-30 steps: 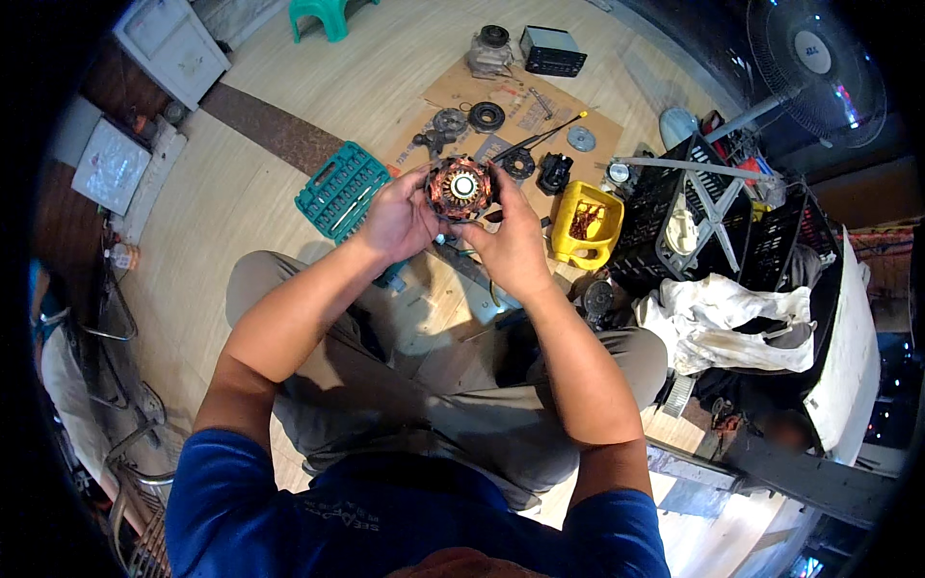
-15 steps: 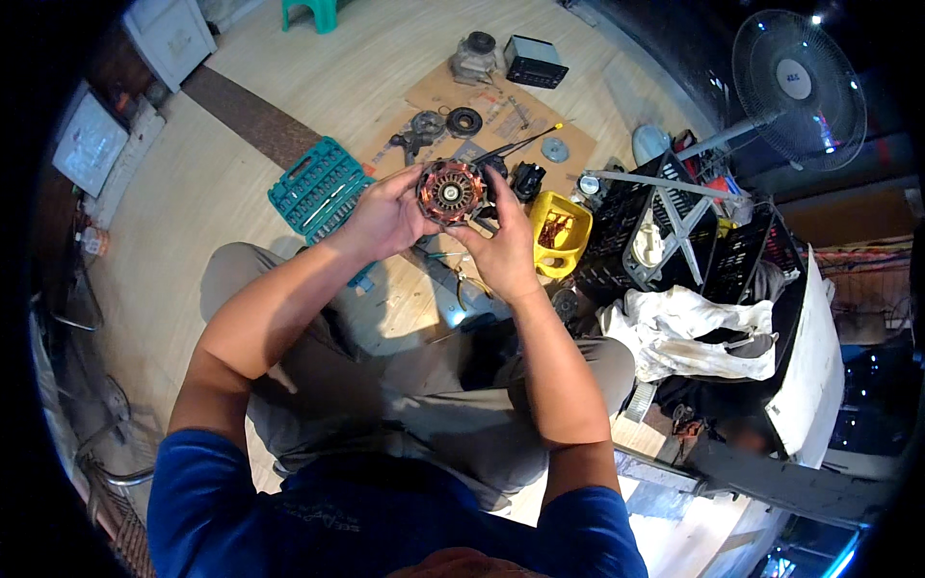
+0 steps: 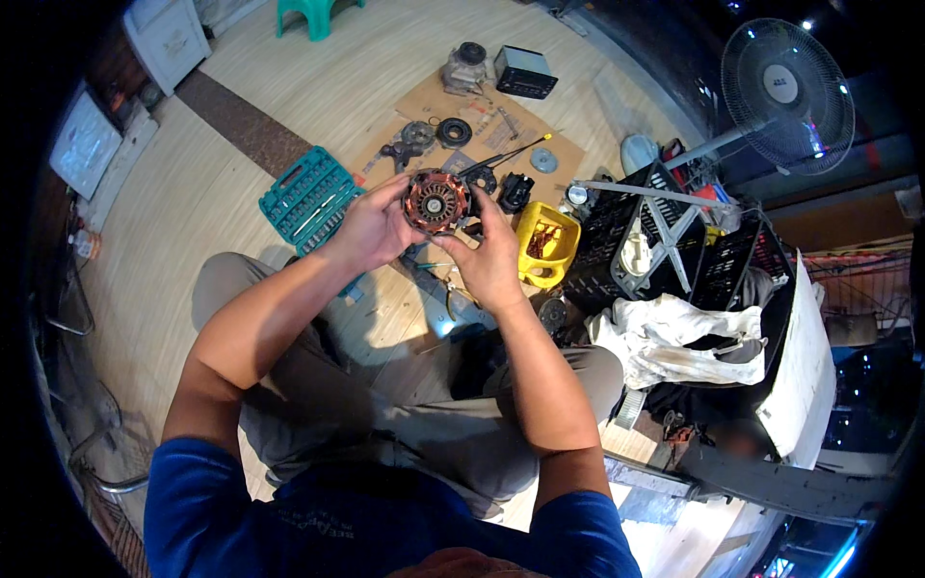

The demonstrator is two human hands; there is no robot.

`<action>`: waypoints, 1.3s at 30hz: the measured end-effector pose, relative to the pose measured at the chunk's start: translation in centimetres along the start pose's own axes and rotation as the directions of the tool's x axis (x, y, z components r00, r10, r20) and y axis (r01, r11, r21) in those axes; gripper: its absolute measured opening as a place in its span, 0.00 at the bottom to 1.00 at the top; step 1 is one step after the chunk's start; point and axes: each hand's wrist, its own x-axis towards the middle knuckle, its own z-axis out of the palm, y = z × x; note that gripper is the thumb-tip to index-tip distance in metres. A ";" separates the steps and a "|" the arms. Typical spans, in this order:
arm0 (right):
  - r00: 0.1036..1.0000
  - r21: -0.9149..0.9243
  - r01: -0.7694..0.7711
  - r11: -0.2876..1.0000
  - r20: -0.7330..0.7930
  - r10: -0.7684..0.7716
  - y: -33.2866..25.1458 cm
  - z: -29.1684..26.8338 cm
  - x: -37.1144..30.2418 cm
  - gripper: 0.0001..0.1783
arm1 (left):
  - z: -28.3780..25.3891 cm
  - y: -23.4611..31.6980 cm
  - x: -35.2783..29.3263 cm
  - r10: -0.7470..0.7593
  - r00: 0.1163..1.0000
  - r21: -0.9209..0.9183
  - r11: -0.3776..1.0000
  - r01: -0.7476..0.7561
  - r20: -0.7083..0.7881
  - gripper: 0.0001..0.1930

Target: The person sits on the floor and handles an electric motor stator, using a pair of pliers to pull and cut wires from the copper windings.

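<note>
Pale wood-look floor (image 3: 164,222) spreads beneath everything, and a brown cardboard sheet (image 3: 434,99) lies on it beyond the person's hands. At the right stand a round fan (image 3: 780,85) and a black crate (image 3: 617,260). Left of the hands lies an open green tool case (image 3: 313,197); to their right, a cut-open yellow jug (image 3: 567,246) holds small dark reddish pieces. Both hands grip a round motor part (image 3: 436,202) with copper windings, the left hand (image 3: 374,228) closed on its left side, the right hand (image 3: 491,260) on its right. Raised over the near end of the cardboard, the part turns its ringed face up toward the head; its centre axis runs roughly along the line of sight, with a small pale hub (image 3: 435,205) in the middle. Its depth behind that face is hidden.
</note>
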 end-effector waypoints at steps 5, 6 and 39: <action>0.999 -0.029 0.017 0.999 -0.036 -0.018 0.0 0.1 -0.2 0.43 | 0.3 0.1 0.0 0.004 1.000 0.005 1.000 -0.004 0.024 0.21; 0.999 -0.021 0.021 1.000 -0.037 -0.022 0.1 0.1 -0.2 0.43 | 0.2 0.1 0.0 0.005 1.000 0.005 1.000 -0.005 0.023 0.21; 0.999 0.060 -0.039 0.997 0.006 0.039 -0.4 0.0 -0.4 0.46 | -0.8 -0.1 -0.1 -0.037 0.999 0.009 0.999 0.037 0.025 0.22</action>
